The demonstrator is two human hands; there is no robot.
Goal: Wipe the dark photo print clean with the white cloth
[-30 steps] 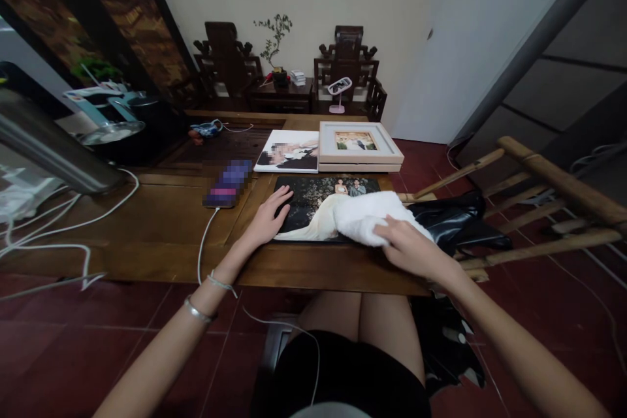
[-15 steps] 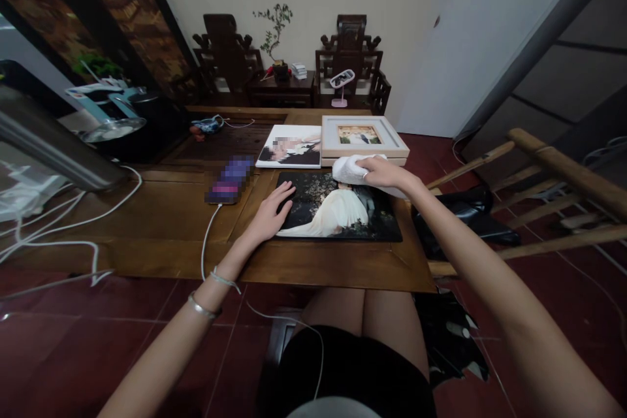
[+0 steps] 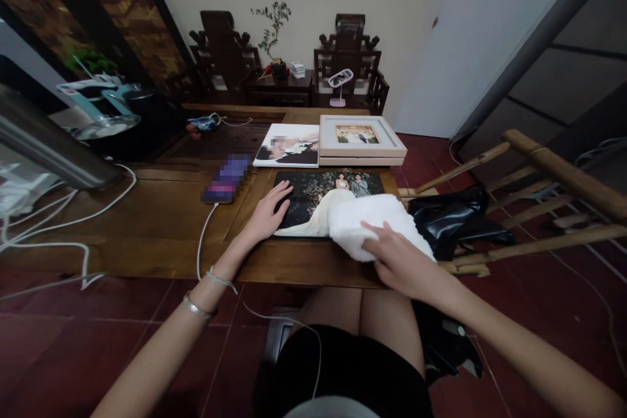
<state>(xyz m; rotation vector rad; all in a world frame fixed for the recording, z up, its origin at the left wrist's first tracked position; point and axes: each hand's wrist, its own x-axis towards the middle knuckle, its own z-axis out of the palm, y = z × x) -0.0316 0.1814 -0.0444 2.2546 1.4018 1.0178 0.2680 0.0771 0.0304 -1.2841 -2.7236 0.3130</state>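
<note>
A dark photo panel (image 3: 306,199) with a couple and a long pale dress lies flat on the wooden table (image 3: 294,261). My left hand (image 3: 268,210) rests on its left edge, fingers stretched out. Over the panel's lower right part spreads a white fluffy cloth (image 3: 369,219), which hides that corner and overhangs toward the table's right edge. My right hand (image 3: 399,258) grips the cloth from the near side, its index finger pointing along the top. Behind the panel are a white-edged photo book or panel (image 3: 289,145) and a light wood picture frame (image 3: 362,137).
A phone (image 3: 225,179) with a white charging cable (image 3: 200,248) lies left of the panel. Farther left are a grey cylinder (image 3: 49,137), tangled white cables and a kettle. A bamboo chair (image 3: 563,170) with a black bag (image 3: 450,219) stands close on the right.
My right hand has drawn the cloth from the panel's upper right toward me, to the lower right edge. The couple in the picture now shows. My left hand stays in place.
</note>
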